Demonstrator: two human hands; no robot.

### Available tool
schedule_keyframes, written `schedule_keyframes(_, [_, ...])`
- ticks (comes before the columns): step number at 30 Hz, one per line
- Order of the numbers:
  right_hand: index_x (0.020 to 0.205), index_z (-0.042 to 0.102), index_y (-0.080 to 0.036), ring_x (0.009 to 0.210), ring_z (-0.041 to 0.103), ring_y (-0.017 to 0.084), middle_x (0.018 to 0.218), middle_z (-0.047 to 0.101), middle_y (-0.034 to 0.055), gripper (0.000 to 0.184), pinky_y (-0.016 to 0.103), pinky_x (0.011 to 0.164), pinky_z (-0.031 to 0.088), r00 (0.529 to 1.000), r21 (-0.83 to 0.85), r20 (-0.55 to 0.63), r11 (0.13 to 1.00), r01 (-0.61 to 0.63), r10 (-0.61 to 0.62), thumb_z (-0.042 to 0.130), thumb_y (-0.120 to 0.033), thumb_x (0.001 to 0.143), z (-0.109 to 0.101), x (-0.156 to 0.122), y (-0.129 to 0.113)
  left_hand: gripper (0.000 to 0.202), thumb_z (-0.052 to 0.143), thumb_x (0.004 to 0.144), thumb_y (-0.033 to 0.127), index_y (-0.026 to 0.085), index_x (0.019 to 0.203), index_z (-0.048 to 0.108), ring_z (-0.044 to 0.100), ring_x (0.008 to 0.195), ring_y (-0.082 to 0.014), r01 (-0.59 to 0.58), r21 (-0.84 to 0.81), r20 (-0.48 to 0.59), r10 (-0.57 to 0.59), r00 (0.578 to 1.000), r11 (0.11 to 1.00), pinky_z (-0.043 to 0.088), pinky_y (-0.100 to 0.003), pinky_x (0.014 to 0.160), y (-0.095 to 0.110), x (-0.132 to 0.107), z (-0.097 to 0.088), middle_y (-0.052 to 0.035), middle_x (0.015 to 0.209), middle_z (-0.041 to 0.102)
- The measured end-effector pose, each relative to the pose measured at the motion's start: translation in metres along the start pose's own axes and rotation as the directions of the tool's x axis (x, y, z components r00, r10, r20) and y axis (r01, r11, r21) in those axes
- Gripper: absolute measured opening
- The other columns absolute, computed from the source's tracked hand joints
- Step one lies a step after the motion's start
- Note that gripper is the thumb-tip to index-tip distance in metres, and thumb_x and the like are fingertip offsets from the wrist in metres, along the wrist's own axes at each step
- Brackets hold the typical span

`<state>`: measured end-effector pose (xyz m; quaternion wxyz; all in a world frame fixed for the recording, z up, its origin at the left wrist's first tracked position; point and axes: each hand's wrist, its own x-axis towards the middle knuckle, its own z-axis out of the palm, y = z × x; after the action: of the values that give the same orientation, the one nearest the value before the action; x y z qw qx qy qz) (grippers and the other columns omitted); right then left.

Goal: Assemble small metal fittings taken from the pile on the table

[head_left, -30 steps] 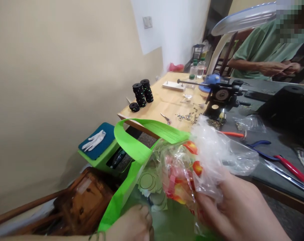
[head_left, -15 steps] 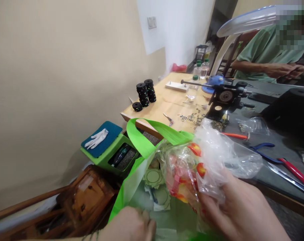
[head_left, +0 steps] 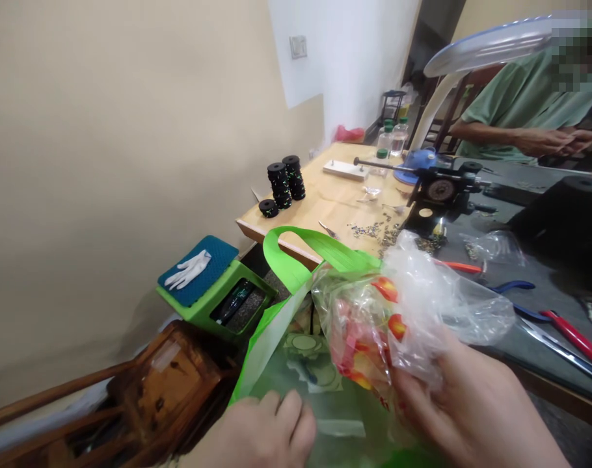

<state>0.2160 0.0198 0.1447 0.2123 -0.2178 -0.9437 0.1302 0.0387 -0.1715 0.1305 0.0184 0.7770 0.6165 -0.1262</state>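
My right hand (head_left: 466,409) grips a crumpled clear plastic bag (head_left: 423,305) holding red and orange printed items. Below it, my left hand (head_left: 261,432) has curled fingers on the edge of a bright green tote bag (head_left: 271,338), whose handle (head_left: 320,250) loops up behind the plastic. Inside the tote lie pale paper pieces (head_left: 306,344) printed with circles. The tote's lower interior is partly hidden by my hands.
A wooden table (head_left: 315,214) holds stacked black spools (head_left: 281,185), scattered small metal pieces and a bench machine (head_left: 440,190). Red-handled pliers (head_left: 576,338) lie on a grey surface. A co-worker (head_left: 520,110) sits far right. A green crate (head_left: 213,299) and wooden chair (head_left: 164,383) stand lower left.
My view has drifted, shifting the table and wall slightly right. My left hand has moved up and right along the tote, and the tote's opening shows more of the papers. The plastic bag stays in my right hand.
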Motion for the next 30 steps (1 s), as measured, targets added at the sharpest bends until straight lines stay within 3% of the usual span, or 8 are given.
schedule_keyframes(4, [0.088, 0.05, -0.017, 0.045, 0.058, 0.019, 0.058, 0.059, 0.0032, 0.021, 0.024, 0.038, 0.042, 1.0, -0.012, -0.013, 1.0, 0.009, -0.009, 0.042, -0.036, 0.09, 0.0, 0.003, -0.001, 0.034, 0.048, 0.072, 0.006, 0.015, 0.104, 0.054, 0.062, 0.059, -0.0182, 0.198, -0.032, 0.089, -0.195, 0.977, 0.98, 0.049, -0.025, 0.047, -0.021, 0.009, -0.015, -0.0052, 0.08, 0.065])
schedule_keyframes(7, [0.088, 0.05, -0.017, 0.045, 0.059, 0.02, 0.06, 0.06, 0.0045, 0.022, 0.025, 0.038, 0.043, 1.0, -0.044, -0.024, 0.999, 0.001, -0.002, 0.041, -0.037, 0.09, -0.001, 0.006, 0.0, 0.038, 0.041, 0.072, 0.0, 0.016, 0.104, 0.054, 0.062, 0.061, -0.0169, 0.375, -0.02, 0.04, -0.374, 0.926, 0.927, 0.051, -0.025, 0.053, -0.039, 0.018, -0.027, -0.0045, 0.08, 0.064])
schedule_keyframes(10, [0.087, 0.049, -0.017, 0.044, 0.058, 0.02, 0.058, 0.059, 0.0046, 0.022, 0.025, 0.037, 0.042, 0.999, -0.061, -0.054, 0.998, -0.009, 0.006, 0.04, -0.037, 0.09, -0.001, 0.009, 0.001, 0.032, 0.035, 0.076, -0.002, 0.016, 0.094, 0.054, 0.062, 0.063, -0.0168, 0.466, -0.058, -0.008, -0.467, 0.884, 0.883, 0.051, -0.026, 0.056, -0.052, 0.027, -0.036, -0.0038, 0.076, 0.062])
schedule_keyframes(16, [0.086, 0.049, -0.016, 0.039, 0.056, 0.02, 0.053, 0.058, 0.0032, 0.025, 0.026, 0.035, 0.041, 0.997, -0.084, -0.081, 0.996, -0.018, 0.011, 0.038, -0.038, 0.09, -0.001, 0.013, 0.004, 0.025, 0.034, 0.08, 0.001, 0.016, 0.087, 0.053, 0.063, 0.06, -0.0192, 0.547, -0.055, -0.035, -0.549, 0.835, 0.835, 0.05, -0.028, 0.052, -0.068, 0.035, -0.038, -0.0042, 0.073, 0.062])
schedule_keyframes(22, [0.094, 0.051, -0.015, 0.044, 0.061, 0.022, 0.057, 0.061, 0.0047, 0.028, 0.027, 0.036, 0.046, 0.997, -0.109, -0.076, 0.994, 0.009, -0.017, 0.036, -0.039, 0.092, 0.0, 0.011, 0.005, 0.025, 0.033, 0.081, 0.001, 0.014, 0.084, 0.053, 0.063, 0.06, -0.0208, 0.564, 0.062, -0.06, -0.561, 0.825, 0.823, 0.048, -0.029, 0.051, -0.079, 0.035, -0.036, -0.0073, 0.073, 0.062])
schedule_keyframes(30, [0.1, 0.048, -0.013, 0.044, 0.061, 0.023, 0.059, 0.061, 0.0059, 0.026, 0.029, 0.037, 0.045, 0.991, -0.252, -0.085, 0.964, 0.083, -0.107, 0.036, -0.034, 0.09, 0.008, 0.006, 0.004, 0.022, 0.03, 0.087, 0.007, 0.017, 0.083, 0.049, 0.059, 0.051, -0.0176, 0.605, -0.096, -0.115, -0.612, 0.782, 0.791, 0.04, -0.026, 0.044, -0.074, 0.032, -0.037, -0.0007, 0.059, 0.056])
